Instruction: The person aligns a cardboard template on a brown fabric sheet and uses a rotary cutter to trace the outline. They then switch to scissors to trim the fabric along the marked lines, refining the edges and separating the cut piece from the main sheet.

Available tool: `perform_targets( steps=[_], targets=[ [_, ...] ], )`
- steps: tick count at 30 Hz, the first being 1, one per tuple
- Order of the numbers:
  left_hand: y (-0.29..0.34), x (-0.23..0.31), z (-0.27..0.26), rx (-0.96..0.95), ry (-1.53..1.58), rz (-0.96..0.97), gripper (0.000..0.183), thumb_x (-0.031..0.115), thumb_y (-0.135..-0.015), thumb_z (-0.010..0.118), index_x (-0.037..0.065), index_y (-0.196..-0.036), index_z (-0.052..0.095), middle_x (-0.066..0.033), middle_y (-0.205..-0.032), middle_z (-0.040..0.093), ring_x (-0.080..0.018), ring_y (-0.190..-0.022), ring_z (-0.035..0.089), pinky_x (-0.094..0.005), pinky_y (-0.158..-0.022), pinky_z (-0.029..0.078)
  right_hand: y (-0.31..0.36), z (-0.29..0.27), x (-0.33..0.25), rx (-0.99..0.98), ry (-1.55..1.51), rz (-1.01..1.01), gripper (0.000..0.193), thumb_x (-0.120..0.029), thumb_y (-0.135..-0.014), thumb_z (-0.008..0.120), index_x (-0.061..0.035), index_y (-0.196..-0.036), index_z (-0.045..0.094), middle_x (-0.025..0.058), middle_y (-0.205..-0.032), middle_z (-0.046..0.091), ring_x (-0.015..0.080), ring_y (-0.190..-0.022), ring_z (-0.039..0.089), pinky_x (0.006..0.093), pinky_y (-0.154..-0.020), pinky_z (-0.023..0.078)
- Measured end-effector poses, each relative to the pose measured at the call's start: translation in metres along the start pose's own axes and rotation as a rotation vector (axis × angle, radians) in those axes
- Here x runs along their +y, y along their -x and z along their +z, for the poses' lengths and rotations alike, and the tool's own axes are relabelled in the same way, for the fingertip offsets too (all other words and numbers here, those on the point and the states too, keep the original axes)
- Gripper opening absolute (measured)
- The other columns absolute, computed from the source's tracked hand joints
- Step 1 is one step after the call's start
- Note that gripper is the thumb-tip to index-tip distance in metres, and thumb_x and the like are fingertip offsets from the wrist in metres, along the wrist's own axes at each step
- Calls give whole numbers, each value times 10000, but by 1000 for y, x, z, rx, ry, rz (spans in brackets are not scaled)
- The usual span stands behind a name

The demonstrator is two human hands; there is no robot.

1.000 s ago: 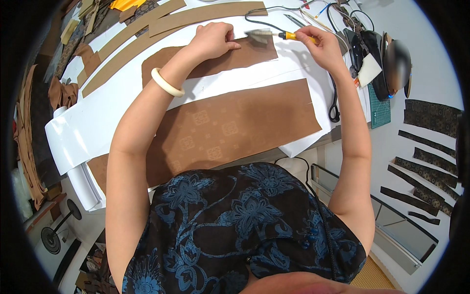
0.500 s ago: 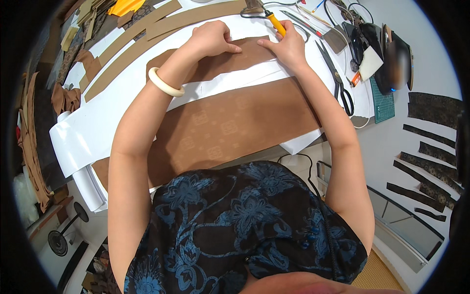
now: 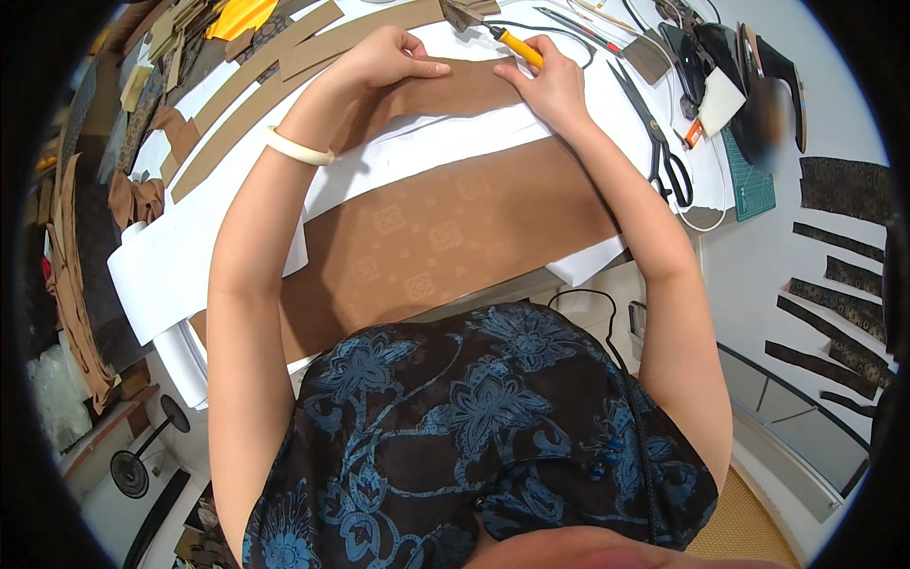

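Observation:
A brown fabric piece (image 3: 445, 93) spans between my two hands at the far side of the table. My left hand (image 3: 387, 59) is closed in a pinch on its far edge, thumb on top. My right hand (image 3: 555, 90) holds a small iron by its yellow handle (image 3: 520, 47), while its thumb rests at the fabric's right end. The iron's metal plate (image 3: 462, 14) points away to the left, apart from the fabric. Nearer to me lies a larger patterned brown fabric panel (image 3: 427, 228), flat on white paper (image 3: 379, 175).
Long brown strips (image 3: 256, 95) curve along the left. Black scissors (image 3: 654, 142) lie to the right, near a green cutting mat (image 3: 749, 180) and cords. A paper roll (image 3: 180, 360) hangs off the left front edge. Dark strips (image 3: 825, 237) are on the right wall.
Both hands have shifted slightly away and to the left with the fabric, whose left part now looks raised and bent. The iron's plate has swung left.

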State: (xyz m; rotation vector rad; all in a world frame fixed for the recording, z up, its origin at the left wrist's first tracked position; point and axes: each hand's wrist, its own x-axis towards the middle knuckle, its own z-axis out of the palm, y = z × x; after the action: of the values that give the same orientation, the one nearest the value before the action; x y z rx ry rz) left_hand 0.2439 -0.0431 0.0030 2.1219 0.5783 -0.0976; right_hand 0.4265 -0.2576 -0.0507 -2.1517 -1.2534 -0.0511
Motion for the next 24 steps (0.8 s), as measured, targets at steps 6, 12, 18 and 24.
perform_targets(
  steps=[6,12,18,24],
  targets=[
    [7,-10,6,74,-109,3,391,336,-876,890,58,-736,654,3,-658,650,-77,-582,511,-279,-537,409,1,2,4,25,-4,-25,597,-536,-836,854,-58,-1138,660,111,-816,758,272,-684,730,377,-647,563],
    [20,-21,-3,142,-243,-40,428,370,-766,949,41,-747,676,-73,-685,662,-186,-655,621,-341,-634,513,1,3,2,40,5,-41,582,-537,-846,845,-60,-1129,667,110,-816,759,272,-692,731,382,-661,563],
    [42,-22,-17,204,-307,-16,487,386,-741,962,37,-715,623,-81,-669,644,-188,-641,619,-341,-606,496,1,0,0,11,-3,-11,562,-527,-853,844,-64,-1119,670,101,-812,755,269,-693,723,373,-664,555],
    [69,-46,-42,242,-332,-11,560,390,-751,962,33,-695,534,6,-594,481,-118,-574,432,-313,-532,383,2,-3,-2,8,-5,-10,538,-519,-861,842,-73,-1106,667,90,-813,751,266,-687,712,374,-661,549]
  ],
)
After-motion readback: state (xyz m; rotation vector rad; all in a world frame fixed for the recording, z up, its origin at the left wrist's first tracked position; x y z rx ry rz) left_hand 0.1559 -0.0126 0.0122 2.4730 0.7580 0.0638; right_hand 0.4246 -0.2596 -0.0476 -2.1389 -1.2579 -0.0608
